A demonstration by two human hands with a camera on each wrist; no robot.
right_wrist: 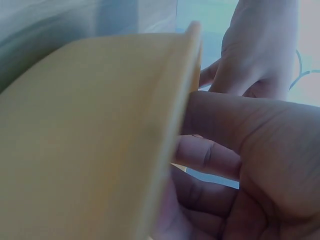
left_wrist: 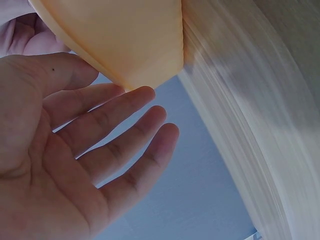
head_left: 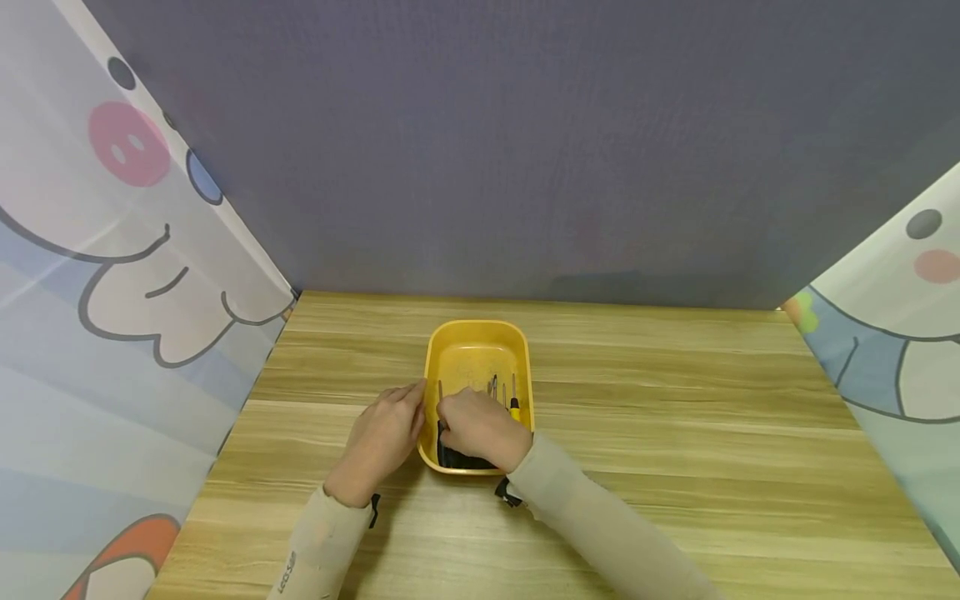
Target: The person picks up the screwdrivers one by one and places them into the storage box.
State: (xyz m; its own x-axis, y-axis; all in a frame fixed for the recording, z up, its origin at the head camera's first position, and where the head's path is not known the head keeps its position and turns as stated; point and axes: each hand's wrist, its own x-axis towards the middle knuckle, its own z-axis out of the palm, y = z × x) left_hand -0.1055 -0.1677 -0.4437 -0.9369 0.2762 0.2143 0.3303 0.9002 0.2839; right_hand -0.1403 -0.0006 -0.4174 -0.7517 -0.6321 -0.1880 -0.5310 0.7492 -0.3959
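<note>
A yellow plastic bin (head_left: 477, 327) stands on the wooden table. My right hand (head_left: 483, 423) reaches down into its near half with curled fingers. At its fingertips is a screwdriver, its thin shaft (head_left: 440, 389) pointing away along the left wall; the hand mostly hides the dark handle. In the right wrist view the bin wall (right_wrist: 90, 125) hides the fingertips. My left hand (head_left: 386, 431) rests against the bin's left rim. In the left wrist view the left hand (left_wrist: 90, 130) has its fingers loosely extended, thumb and index finger at the rim.
Inside the bin, right of the right hand, lie several thin metal shafts and a yellow-and-black screwdriver (head_left: 514, 408). Something black (head_left: 465, 460) lies at the near end. A grey partition (head_left: 525, 167) rises behind the table (head_left: 675, 417); cartoon-printed curtains (head_left: 127, 333) flank it.
</note>
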